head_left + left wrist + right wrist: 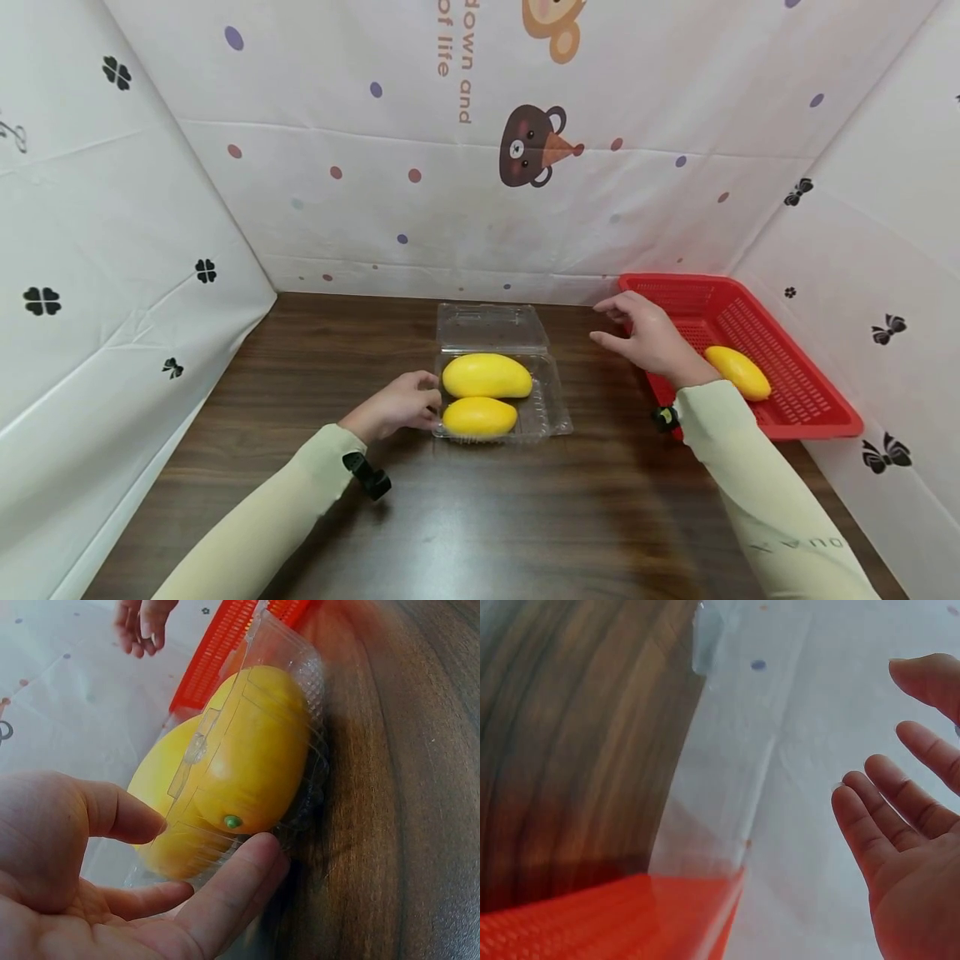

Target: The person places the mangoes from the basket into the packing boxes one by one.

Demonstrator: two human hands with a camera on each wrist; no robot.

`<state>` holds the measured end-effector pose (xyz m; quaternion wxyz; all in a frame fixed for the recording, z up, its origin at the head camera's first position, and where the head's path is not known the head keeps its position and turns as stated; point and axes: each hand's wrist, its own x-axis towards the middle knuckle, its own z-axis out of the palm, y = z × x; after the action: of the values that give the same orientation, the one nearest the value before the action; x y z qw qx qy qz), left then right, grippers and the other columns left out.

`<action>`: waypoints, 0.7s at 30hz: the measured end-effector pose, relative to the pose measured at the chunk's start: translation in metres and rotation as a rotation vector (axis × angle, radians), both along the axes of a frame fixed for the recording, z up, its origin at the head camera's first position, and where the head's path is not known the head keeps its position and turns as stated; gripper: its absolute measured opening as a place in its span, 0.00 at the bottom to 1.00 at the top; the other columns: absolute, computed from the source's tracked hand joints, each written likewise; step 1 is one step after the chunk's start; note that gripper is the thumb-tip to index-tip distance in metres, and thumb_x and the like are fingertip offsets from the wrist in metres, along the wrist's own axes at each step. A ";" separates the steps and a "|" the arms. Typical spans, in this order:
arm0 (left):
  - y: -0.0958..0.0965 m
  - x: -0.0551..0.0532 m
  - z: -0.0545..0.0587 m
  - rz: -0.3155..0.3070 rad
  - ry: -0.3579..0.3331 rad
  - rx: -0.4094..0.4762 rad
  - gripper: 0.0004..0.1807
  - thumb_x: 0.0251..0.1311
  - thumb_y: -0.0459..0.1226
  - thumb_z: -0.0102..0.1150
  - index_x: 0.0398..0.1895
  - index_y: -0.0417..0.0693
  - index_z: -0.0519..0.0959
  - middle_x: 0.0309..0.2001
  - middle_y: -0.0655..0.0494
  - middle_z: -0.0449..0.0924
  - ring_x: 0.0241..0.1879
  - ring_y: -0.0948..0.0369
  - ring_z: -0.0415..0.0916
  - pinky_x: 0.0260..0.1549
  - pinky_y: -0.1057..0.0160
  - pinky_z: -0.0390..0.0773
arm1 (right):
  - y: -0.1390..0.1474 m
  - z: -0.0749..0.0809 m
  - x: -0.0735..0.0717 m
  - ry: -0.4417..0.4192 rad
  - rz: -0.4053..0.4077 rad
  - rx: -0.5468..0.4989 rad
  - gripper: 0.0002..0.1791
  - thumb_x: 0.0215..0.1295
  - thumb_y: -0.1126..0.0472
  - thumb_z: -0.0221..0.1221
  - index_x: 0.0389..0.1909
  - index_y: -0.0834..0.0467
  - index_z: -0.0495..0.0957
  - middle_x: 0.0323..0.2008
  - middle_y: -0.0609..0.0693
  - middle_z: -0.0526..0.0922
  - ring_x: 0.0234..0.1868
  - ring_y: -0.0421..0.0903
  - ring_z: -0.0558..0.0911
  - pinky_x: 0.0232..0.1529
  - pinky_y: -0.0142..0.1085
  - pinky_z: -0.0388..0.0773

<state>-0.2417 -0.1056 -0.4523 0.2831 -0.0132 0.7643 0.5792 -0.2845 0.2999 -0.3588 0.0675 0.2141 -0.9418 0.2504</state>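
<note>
Two yellow mangoes, a larger far one (486, 376) and a nearer one (478, 417), lie side by side in a clear plastic clamshell box (555, 400) whose lid (491, 327) is tipped back. My left hand (401, 406) is at the box's left end, thumb and fingers apart, fingertips right at the plastic wall. The left wrist view shows the green stem tip (233, 822) of one mango close to those fingers. My right hand (648, 335) hovers by the red basket's left side with nothing in it, fingers spread, as the right wrist view also shows.
The red plastic basket (813, 429) stands at the right of the dark wooden table (480, 517), with one mango (738, 372) inside. A white printed cloth (337, 208) hangs behind and along both sides.
</note>
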 end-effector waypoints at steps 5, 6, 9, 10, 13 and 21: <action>0.001 0.001 -0.001 0.001 0.007 -0.001 0.28 0.71 0.34 0.51 0.72 0.37 0.63 0.53 0.38 0.76 0.41 0.53 0.81 0.40 0.59 0.88 | 0.020 0.010 0.004 -0.022 -0.094 -0.017 0.28 0.64 0.53 0.70 0.62 0.55 0.75 0.59 0.57 0.77 0.59 0.60 0.78 0.58 0.59 0.81; 0.001 0.001 -0.001 -0.003 0.013 -0.004 0.28 0.71 0.34 0.51 0.72 0.37 0.63 0.53 0.38 0.76 0.41 0.53 0.81 0.40 0.59 0.88 | 0.025 0.013 0.005 -0.029 -0.110 -0.019 0.28 0.64 0.52 0.70 0.62 0.55 0.74 0.60 0.57 0.76 0.59 0.60 0.78 0.58 0.60 0.81; 0.002 0.002 0.000 -0.004 0.022 -0.005 0.28 0.71 0.34 0.51 0.72 0.36 0.63 0.54 0.38 0.76 0.41 0.53 0.81 0.40 0.59 0.89 | 0.039 0.019 0.005 -0.039 -0.145 -0.020 0.28 0.65 0.51 0.68 0.63 0.56 0.73 0.61 0.59 0.76 0.60 0.62 0.78 0.59 0.61 0.80; 0.002 0.003 0.000 -0.007 0.026 -0.006 0.28 0.71 0.34 0.51 0.73 0.36 0.62 0.54 0.37 0.76 0.41 0.53 0.82 0.40 0.58 0.89 | 0.044 0.021 0.005 -0.040 -0.155 -0.021 0.29 0.66 0.51 0.68 0.63 0.57 0.73 0.61 0.60 0.76 0.60 0.62 0.78 0.59 0.62 0.79; 0.002 0.003 0.002 -0.012 0.035 -0.005 0.29 0.71 0.33 0.51 0.73 0.34 0.61 0.55 0.36 0.75 0.41 0.53 0.82 0.41 0.58 0.89 | 0.060 0.024 0.004 -0.037 -0.204 -0.025 0.31 0.67 0.48 0.67 0.64 0.58 0.73 0.62 0.62 0.76 0.60 0.63 0.78 0.60 0.63 0.78; 0.001 0.005 0.004 -0.009 0.038 -0.025 0.30 0.71 0.33 0.51 0.74 0.35 0.61 0.58 0.35 0.74 0.42 0.53 0.82 0.41 0.58 0.89 | 0.112 0.022 -0.002 -0.151 -0.353 0.015 0.43 0.68 0.35 0.59 0.68 0.65 0.68 0.62 0.70 0.74 0.60 0.68 0.75 0.59 0.65 0.77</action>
<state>-0.2371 -0.1050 -0.4480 0.2710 -0.0022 0.7769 0.5683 -0.2860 0.4118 -0.3365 0.0379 0.0265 -0.9689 0.2432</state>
